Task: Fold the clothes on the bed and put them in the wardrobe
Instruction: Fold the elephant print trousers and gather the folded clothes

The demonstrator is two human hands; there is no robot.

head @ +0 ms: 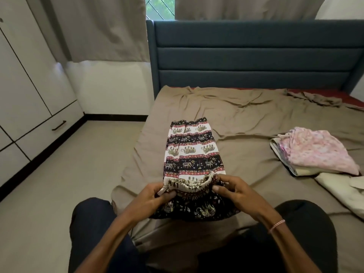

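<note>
– While both hands pinch that gathered band, where does the garment lie?
– Elephant-print trousers [193, 150] run lengthwise on the bed [246, 119], near its left edge, with the far end toward the headboard [252, 56]. The left hand [155, 196] grips the near-left corner of the elastic band and the right hand [230, 191] the near-right. Fingers are curled narrow on cloth, holding nothing else. A darker part of the same print lies under the hands, toward the person's lap.

– Which step?
– Mid-fold, I judge. The trousers are narrowed to a long strip and the near end is raised off the sheet.

– Next move?
– Probably carry that end over toward the far end to halve the length. Both corners need to travel level, with edges matched and the cloth smoothed afterwards. The cloth looks thin and soft, so it may skew.

– Remaining work?
– A pink floral garment [319, 148] sits on a pale piece at the right of the bed, with cream cloth [338, 188] just beside it. Whether these are properly folded, I cannot tell. The wardrobe [23, 95] stands at left across the floor [78, 164], doors closed.

– Surface, room?
– Tan sheet, wrinkled, pulled loose at the far right with red showing beneath. Blue padded headboard. Beige curtains [98, 26] and a slice of window [159, 6] with green outside.
</note>
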